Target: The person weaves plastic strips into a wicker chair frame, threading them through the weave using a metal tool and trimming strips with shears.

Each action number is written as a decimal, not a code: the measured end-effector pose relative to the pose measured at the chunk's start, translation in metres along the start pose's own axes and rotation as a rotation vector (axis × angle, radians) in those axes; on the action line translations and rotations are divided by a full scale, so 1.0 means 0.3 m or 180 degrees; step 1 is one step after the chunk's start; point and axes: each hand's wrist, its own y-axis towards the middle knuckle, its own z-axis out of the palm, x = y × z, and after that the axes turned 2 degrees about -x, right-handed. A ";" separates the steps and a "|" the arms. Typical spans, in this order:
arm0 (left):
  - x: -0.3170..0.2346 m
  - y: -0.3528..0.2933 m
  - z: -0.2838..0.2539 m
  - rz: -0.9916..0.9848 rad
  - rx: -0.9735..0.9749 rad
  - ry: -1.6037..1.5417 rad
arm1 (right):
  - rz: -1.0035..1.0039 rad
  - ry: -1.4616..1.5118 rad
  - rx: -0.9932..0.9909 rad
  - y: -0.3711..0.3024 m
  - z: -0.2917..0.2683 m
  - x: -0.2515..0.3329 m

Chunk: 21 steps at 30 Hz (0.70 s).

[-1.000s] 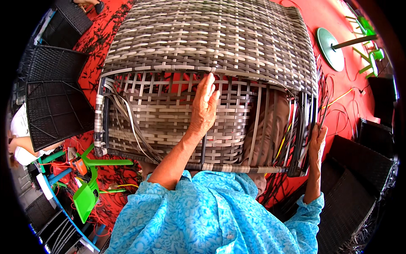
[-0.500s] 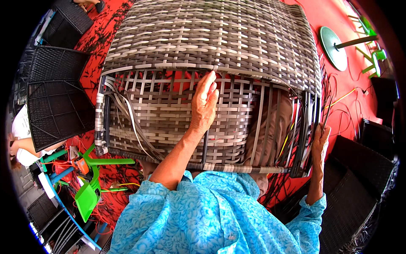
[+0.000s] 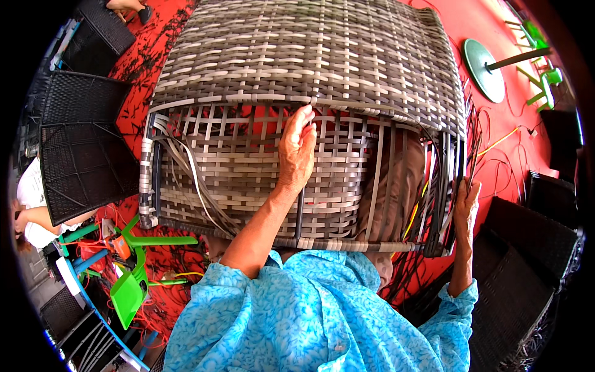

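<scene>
Spanning the middle of the red floor [image 3: 462,25], head view: part-woven wicker chair [image 3: 316,68]. Left hand [image 3: 297,149] at chair's rim [image 3: 260,98], fingers together, pinch cannot be told. Right hand [image 3: 465,208] near chair's right edge, at dark strands [image 3: 475,152]; grip cannot be told.

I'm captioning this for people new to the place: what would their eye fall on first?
Probably the large grey-brown wicker piece filling the upper middle, with the bare left hand near its middle and the bare right hand by its right edge. The vivid red floor around it and the bright blue patterned shirt at the bottom stand out next, then the bright green plastic scoop-shaped piece at lower left.
</scene>
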 end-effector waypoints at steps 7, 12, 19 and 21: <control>-0.066 -0.065 0.016 0.0117 0.0007 0.0040 | -0.0084 0.0197 -0.0184 -0.045 -0.062 -0.026; -0.093 -0.098 0.041 0.0468 0.0001 0.0197 | -0.0015 0.0938 -0.0581 -0.060 -0.128 -0.076; -0.228 -0.065 0.135 0.2201 0.0289 0.2524 | 0.0396 0.1448 -0.0970 -0.089 -0.327 -0.313; -0.218 -0.074 0.199 0.2165 0.0546 0.3322 | 0.0521 0.1728 -0.1143 -0.092 -0.347 -0.372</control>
